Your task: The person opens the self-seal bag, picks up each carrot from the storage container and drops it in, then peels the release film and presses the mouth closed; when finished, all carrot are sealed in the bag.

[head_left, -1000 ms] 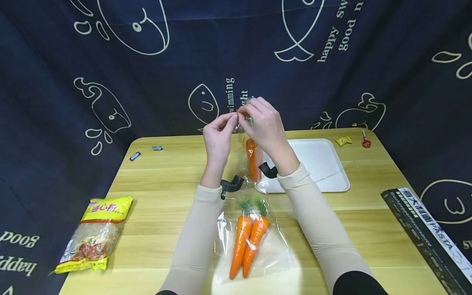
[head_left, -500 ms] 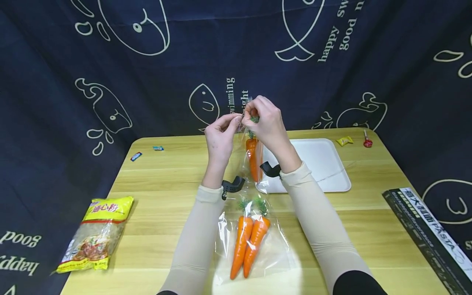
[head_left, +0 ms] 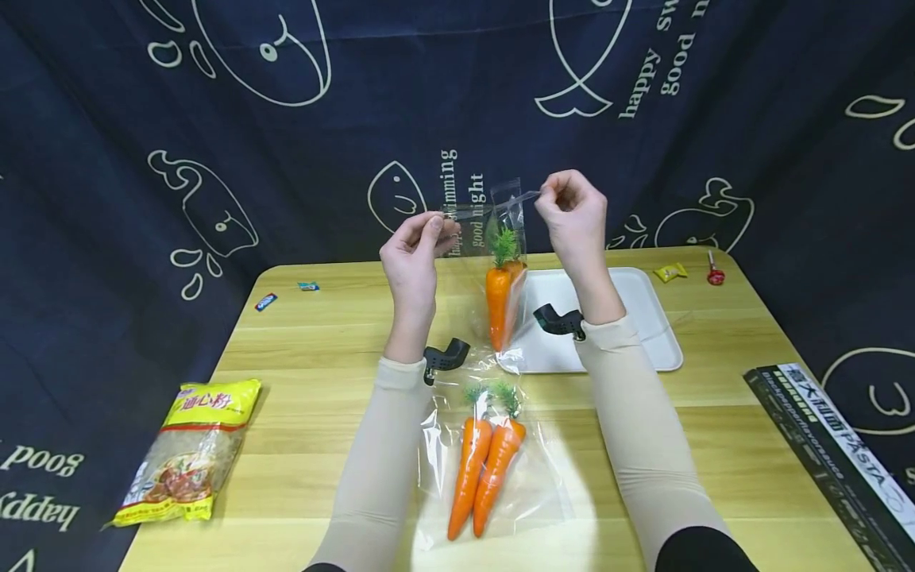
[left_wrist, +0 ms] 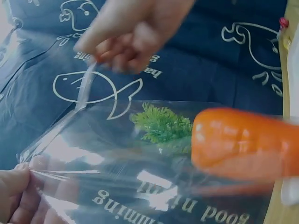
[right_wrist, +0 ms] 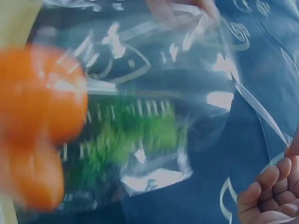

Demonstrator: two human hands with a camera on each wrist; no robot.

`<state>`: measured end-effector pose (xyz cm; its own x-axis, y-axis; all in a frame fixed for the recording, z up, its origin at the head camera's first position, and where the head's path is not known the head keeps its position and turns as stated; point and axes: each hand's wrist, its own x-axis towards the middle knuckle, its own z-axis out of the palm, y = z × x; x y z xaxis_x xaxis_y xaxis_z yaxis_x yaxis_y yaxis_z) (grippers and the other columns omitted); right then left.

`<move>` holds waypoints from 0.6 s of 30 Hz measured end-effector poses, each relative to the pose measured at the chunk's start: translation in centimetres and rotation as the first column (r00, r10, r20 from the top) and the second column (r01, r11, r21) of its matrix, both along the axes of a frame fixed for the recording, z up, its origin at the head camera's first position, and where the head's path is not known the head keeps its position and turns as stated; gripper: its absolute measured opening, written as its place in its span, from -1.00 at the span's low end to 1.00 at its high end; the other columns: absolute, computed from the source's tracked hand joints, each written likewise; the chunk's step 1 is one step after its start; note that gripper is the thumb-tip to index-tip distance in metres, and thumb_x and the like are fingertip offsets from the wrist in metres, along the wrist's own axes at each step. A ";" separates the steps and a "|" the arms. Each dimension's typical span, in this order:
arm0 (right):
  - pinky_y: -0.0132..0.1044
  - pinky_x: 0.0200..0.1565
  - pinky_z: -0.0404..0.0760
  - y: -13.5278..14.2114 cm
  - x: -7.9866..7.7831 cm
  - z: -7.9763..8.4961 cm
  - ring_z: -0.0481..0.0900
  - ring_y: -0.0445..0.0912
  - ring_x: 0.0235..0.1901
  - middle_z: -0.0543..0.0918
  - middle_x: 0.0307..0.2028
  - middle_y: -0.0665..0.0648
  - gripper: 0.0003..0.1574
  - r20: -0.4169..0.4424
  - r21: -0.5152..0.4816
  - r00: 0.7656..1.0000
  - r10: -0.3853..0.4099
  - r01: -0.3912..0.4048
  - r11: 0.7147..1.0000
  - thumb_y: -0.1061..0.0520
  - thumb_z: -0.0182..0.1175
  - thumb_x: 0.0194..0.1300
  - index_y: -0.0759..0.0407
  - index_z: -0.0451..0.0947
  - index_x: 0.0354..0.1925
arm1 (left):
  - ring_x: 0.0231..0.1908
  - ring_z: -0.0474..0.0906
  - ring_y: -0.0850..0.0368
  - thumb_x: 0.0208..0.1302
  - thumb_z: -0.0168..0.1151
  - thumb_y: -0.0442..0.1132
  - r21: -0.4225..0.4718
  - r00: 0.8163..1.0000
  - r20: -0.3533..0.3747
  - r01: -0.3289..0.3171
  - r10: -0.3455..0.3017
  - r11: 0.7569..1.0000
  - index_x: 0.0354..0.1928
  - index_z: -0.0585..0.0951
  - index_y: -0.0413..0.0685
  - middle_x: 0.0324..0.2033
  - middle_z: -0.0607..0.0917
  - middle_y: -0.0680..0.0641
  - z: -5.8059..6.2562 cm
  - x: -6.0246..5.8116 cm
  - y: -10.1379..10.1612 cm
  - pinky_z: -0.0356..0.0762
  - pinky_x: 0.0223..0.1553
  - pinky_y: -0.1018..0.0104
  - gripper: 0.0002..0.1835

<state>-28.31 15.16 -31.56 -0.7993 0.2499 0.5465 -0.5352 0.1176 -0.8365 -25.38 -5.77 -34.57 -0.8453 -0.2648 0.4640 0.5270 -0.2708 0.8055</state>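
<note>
My left hand point(head_left: 415, 248) pinches the top edge of a clear plastic bag point(head_left: 468, 286), held upright above the table. Two carrots point(head_left: 496, 302) with green tops are inside it, one partly behind the other. To the right, my right hand point(head_left: 577, 213) pinches the end of a thin clear strip point(head_left: 527, 197). In the right wrist view, the strip point(right_wrist: 261, 112) stretches taut from the bag's mouth to the right fingers. A second clear bag point(head_left: 536, 485) with two carrots point(head_left: 469, 477) lies flat nearer to me.
A white tray point(head_left: 654, 306) stands behind the right forearm. A yellow pasta packet point(head_left: 193, 453) lies left, a black pasta box point(head_left: 832, 461) right. Small candies point(head_left: 266, 302), a yellow candy point(head_left: 670, 272) and a red lollipop point(head_left: 715, 276) lie at the back.
The hands were together at the bag's edge. My right hand has moved right and slightly up, drawing the strip out; the left has shifted slightly left. The bagged carrots show more fully.
</note>
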 end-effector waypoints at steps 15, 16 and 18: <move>-0.35 -0.43 0.42 12.2 0.1 -2.5 0.39 -0.12 -0.58 0.46 -0.64 0.07 -0.81 0.163 -0.441 0.982 -0.094 0.157 0.884 0.40 0.04 0.21 0.25 0.52 -0.48 | -0.27 0.79 -0.01 0.34 0.29 -0.28 0.252 0.998 -0.027 0.053 -0.048 0.966 -0.10 0.65 -0.27 -0.29 0.77 -0.18 -0.1 -0.4 -1.1 0.75 -0.13 0.07 -0.80; -0.36 -0.45 0.41 12.9 0.2 -2.7 0.39 -0.12 -0.60 0.45 -0.66 0.08 -0.80 0.164 -0.459 0.981 -0.102 0.167 0.872 0.42 0.02 0.19 0.26 0.51 -0.49 | -0.28 0.78 0.00 0.33 0.30 -0.27 0.260 0.999 -0.028 0.052 -0.046 0.964 -0.10 0.65 -0.26 -0.29 0.77 -0.16 -0.1 -0.4 -1.2 0.76 -0.14 0.08 -0.80; -0.38 -0.48 0.43 14.2 0.5 -2.9 0.40 -0.12 -0.62 0.45 -0.67 0.08 -0.78 0.176 -0.487 0.977 -0.117 0.190 0.853 0.43 0.00 0.17 0.26 0.51 -0.51 | -0.29 0.78 0.00 0.32 0.31 -0.26 0.266 0.999 -0.032 0.046 -0.038 0.963 -0.09 0.64 -0.30 -0.30 0.77 -0.15 -0.1 -0.4 -1.4 0.76 -0.15 0.09 -0.76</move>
